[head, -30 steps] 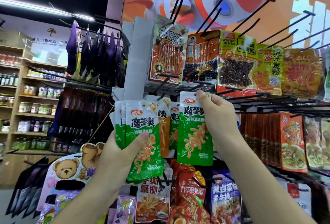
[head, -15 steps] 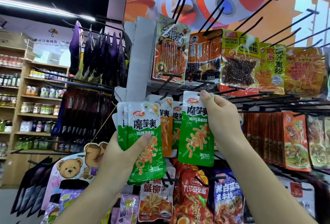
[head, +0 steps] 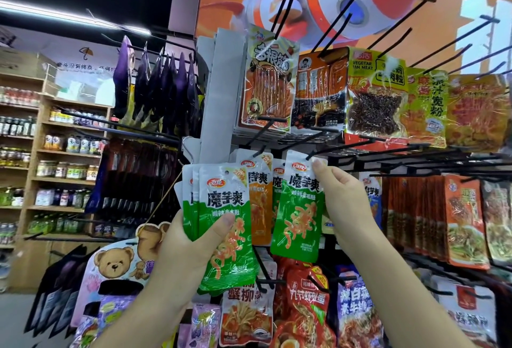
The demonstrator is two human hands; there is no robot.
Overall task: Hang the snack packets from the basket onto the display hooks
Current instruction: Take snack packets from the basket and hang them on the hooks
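Head view has you facing the display rack (head: 219, 92), whose black hooks carry rows of snack packets: an upper row of orange and yellow packs (head: 376, 92), red packs (head: 465, 223) at the right, and more below. Wooden shelves (head: 36, 153) at the far left hold jars and bottles (head: 66, 170). Your left hand (head: 191, 239) grasps a fanned stack of green packets (head: 221, 223), thumb pressed across the front one and fingers hidden behind. The stack's long axis is near upright, with the hanging holes at the top, the printed faces toward you and the top leaning slightly left. Your right hand (head: 343, 203) pinches the upper right edge of a single green packet (head: 297, 209), held just right of the stack and apart from it. That packet also stands upright, face toward you, its top leaning a little right. Its top edge meets the tip of a black hook (head: 332, 151); you cannot tell whether the hole is on the hook. An orange packet (head: 260, 203) hangs behind, between the two
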